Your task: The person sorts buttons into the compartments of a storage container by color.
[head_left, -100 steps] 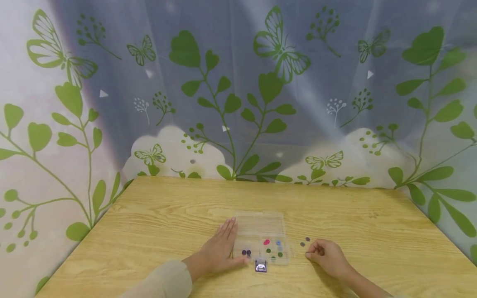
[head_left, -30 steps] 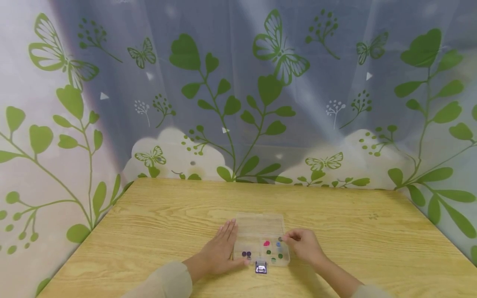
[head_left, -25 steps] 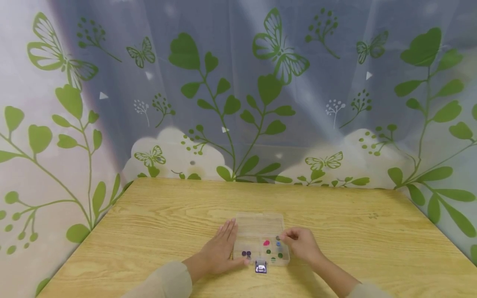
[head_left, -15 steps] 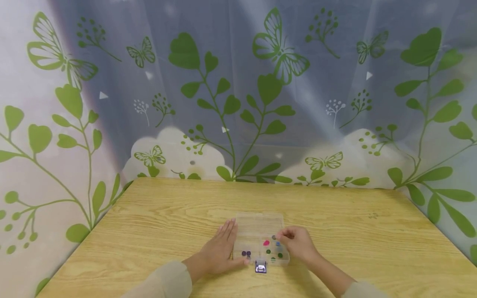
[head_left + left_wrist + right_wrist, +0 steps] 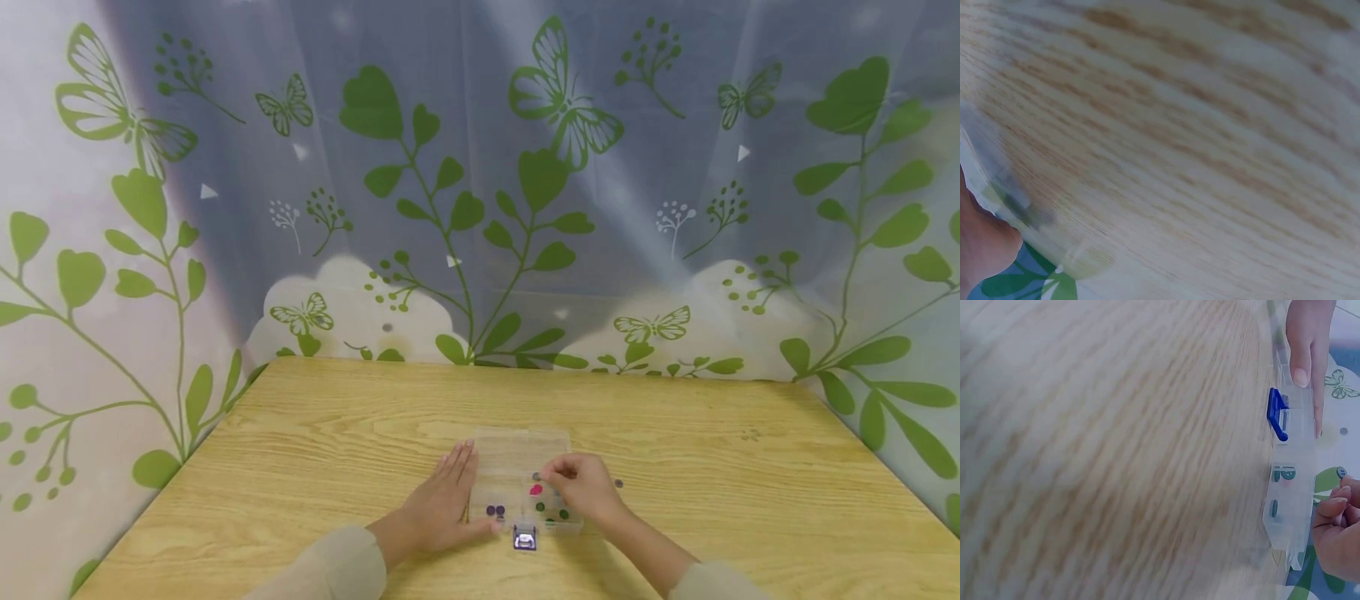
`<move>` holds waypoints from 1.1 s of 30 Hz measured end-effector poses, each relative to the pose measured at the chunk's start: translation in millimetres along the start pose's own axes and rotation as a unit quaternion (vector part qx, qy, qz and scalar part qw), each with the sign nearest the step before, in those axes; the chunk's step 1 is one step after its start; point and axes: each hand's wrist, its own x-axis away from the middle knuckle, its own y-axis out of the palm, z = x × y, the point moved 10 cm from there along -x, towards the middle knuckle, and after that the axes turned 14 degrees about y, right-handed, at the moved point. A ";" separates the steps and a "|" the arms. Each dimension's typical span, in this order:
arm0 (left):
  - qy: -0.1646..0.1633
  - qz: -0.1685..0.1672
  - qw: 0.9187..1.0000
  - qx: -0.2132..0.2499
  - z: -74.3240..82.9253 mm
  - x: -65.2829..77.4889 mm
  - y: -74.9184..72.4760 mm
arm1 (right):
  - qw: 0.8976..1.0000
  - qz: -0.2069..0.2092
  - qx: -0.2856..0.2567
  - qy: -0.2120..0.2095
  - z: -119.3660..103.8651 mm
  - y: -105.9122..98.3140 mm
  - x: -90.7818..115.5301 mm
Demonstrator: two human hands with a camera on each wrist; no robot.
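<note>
My right hand (image 5: pixel 588 490) pinches a grey button (image 5: pixel 536 477) between thumb and fingertips, over the back right part of a clear plastic box (image 5: pixel 497 487). In the right wrist view the pinched button (image 5: pixel 1341 472) shows its holes, above the box's rim. My left hand (image 5: pixel 442 507) lies along the box's left side with straight fingers, its thumb at the front left corner. Inside the box are purple buttons (image 5: pixel 495 510) at left, pink ones (image 5: pixel 536 490) at back right, and green ones (image 5: pixel 540 507) at front right.
The box's clear lid (image 5: pixel 521 450) lies folded back behind it. A blue latch (image 5: pixel 525 538) sticks out at the front. One grey button (image 5: pixel 618 483) lies on the wooden table (image 5: pixel 360 408), right of my right hand. A patterned curtain (image 5: pixel 480 208) hangs behind the table.
My right hand picked up a grey button from the table right of the box and carried it left over the compartments. My left hand has stayed in place.
</note>
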 end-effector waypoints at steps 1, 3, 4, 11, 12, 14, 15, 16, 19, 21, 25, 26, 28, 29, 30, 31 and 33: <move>0.000 0.000 1.000 0.001 0.1 0.0 -0.1 | 1.000 -0.001 0.000 0.000 -0.5 1.2 -0.1; 0.000 0.000 1.000 0.002 0.0 0.1 -0.2 | 1.000 -0.004 0.001 -0.001 -1.7 3.3 -0.3; -0.001 -0.001 1.000 0.003 0.0 0.1 -0.2 | 1.000 -0.006 0.000 -0.003 -2.5 4.5 -0.4; -0.001 -0.002 1.000 0.007 -0.1 0.1 0.2 | 1.000 -0.013 0.002 -0.016 -8.5 12.7 -2.3; -0.002 -0.001 1.000 0.008 -0.2 0.1 0.2 | 1.000 -0.014 0.006 -0.019 -9.7 13.9 -2.6; -0.002 0.000 1.000 0.009 -0.4 0.0 0.0 | 0.999 -0.014 0.015 -0.025 -11.9 16.9 -3.3; -0.003 0.000 1.000 0.009 -0.6 0.0 0.0 | 0.999 -0.015 0.018 -0.028 -13.1 18.5 -3.7; -0.003 0.000 1.000 0.009 -0.7 0.0 -0.1 | 0.999 -0.017 0.022 -0.031 -14.2 20.4 -4.2; -0.003 -0.001 1.000 0.006 -0.8 -0.1 -0.2 | 0.999 -0.025 0.026 -0.039 -17.3 25.9 -5.5; -0.003 -0.003 1.000 0.003 -0.8 -0.3 0.1 | 0.998 -0.034 0.027 -0.045 -19.4 29.8 -6.2; -0.002 -0.001 1.000 0.005 -0.3 0.0 -0.2 | 0.996 -0.044 0.041 -0.058 -22.6 36.4 -7.5; -0.002 0.000 1.000 0.006 -0.2 0.0 -0.3 | 0.996 -0.047 0.048 -0.064 -23.9 38.0 -7.6; -0.001 0.003 1.000 0.009 0.1 0.1 -0.8 | 0.994 -0.047 0.060 -0.077 -26.2 40.7 -8.0; -0.001 0.004 1.000 0.008 0.2 0.0 -0.9 | 0.993 -0.046 0.066 -0.085 -27.3 42.0 -8.2; 0.000 0.004 1.000 0.007 0.1 -0.1 -0.8 | 0.992 -0.045 0.070 -0.093 -28.6 43.2 -8.1; 0.001 0.005 1.000 0.006 0.1 -0.3 -0.8 | 0.991 -0.044 0.075 -0.102 -29.9 44.3 -7.4; 0.003 0.006 1.000 0.003 0.3 -0.8 -0.6 | 0.989 -0.037 0.086 -0.116 -31.4 46.2 -6.1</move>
